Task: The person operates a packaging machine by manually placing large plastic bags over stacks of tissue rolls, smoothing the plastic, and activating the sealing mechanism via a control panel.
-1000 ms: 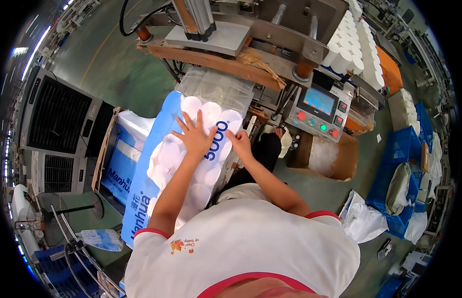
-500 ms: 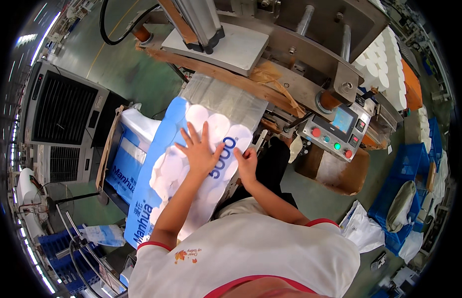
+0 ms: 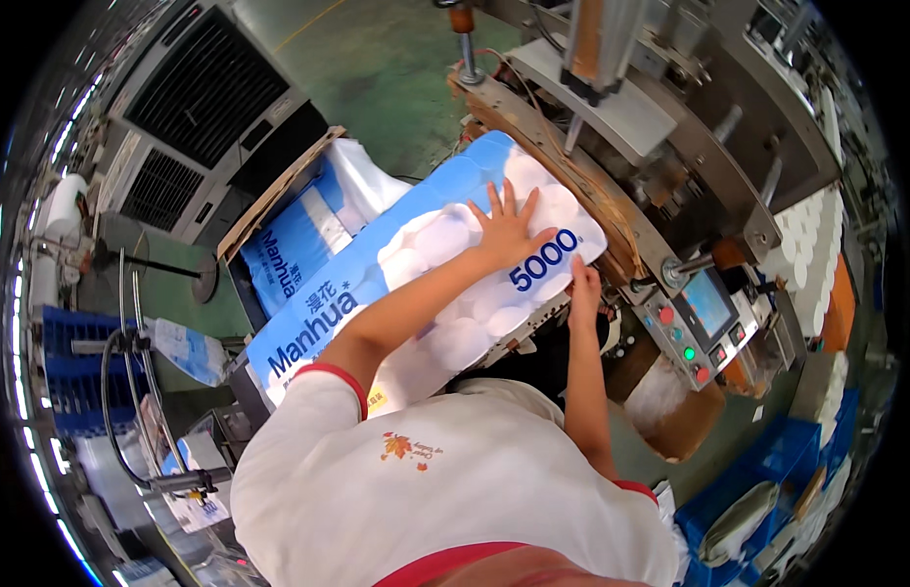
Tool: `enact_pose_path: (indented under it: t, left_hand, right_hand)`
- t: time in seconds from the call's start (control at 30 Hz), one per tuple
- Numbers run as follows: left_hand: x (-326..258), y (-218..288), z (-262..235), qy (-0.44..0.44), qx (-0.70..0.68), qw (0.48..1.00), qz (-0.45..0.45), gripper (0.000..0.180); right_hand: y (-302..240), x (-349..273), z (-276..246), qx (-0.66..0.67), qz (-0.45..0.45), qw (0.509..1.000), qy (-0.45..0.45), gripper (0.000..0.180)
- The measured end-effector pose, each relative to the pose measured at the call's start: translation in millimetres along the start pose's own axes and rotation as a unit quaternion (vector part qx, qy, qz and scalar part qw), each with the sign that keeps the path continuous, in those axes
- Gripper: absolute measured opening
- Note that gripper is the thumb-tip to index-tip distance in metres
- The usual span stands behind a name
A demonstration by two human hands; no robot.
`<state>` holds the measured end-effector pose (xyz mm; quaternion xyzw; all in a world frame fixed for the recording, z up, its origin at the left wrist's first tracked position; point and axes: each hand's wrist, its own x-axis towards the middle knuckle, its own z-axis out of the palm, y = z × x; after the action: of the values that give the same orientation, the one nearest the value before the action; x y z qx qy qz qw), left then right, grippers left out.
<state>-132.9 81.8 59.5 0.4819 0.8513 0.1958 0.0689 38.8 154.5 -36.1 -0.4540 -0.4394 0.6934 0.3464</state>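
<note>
A long pack of white paper rolls in blue-and-white printed plastic film lies slantwise in front of me, its far end against the machine's front rail. My left hand lies flat on top near that far end, fingers spread over the rolls. At the right side edge of the pack is my right hand, its fingers close together and gripping the edge of the film; part of its grip is hidden.
A press-like metal machine stands at the far right with a control panel of buttons and a screen. Left of the pack is a bin holding another blue pack. An open cardboard box and blue crates are to the right.
My view has turned, so the machine appears farther right. The pack's far end, with its loose clear film, now meets the machine's rail. My left hand stays spread on top; the right remains at the edge.
</note>
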Motion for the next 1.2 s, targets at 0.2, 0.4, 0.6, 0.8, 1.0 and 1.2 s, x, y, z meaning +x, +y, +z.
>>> enact_pose_path:
  t: [0.2,0.4,0.6,0.8,1.0,1.2]
  left_hand:
    - [50.2,-130.3,-61.3,0.201,0.118,0.972,-0.022,0.069]
    - [60.0,-385.9,-37.1,0.123,-0.036,0.84,-0.528,0.098]
    - [20.4,-420.9,-27.0,-0.155,-0.316,0.841,-0.412,0.047]
    - [-3.7,-365.4,-129.3,0.085,0.016,0.986,-0.139,0.04]
    - [-39.5,-184.3,-240.5,0.037,-0.452,0.887,-0.085,0.024]
    - [-75.4,-10.3,-162.5,-0.179,-0.274,0.924,0.198,0.022]
  right_hand:
    - [-32.8,-42.3,-65.3,-0.052,0.063,0.996,-0.028,0.032]
    - [-1.4,-78.0,-113.8,-0.045,0.127,0.991,-0.012,0.031]
    - [-1.3,-91.8,-109.1,-0.012,0.171,0.983,-0.063,0.028]
    - [-31.0,-78.3,-84.4,-0.078,0.129,0.983,-0.104,0.027]
    - [-65.3,-92.7,-40.0,-0.057,0.067,0.966,-0.242,0.033]
    - [-137.7,-159.6,10.3,0.121,-0.071,0.926,-0.35,0.064]
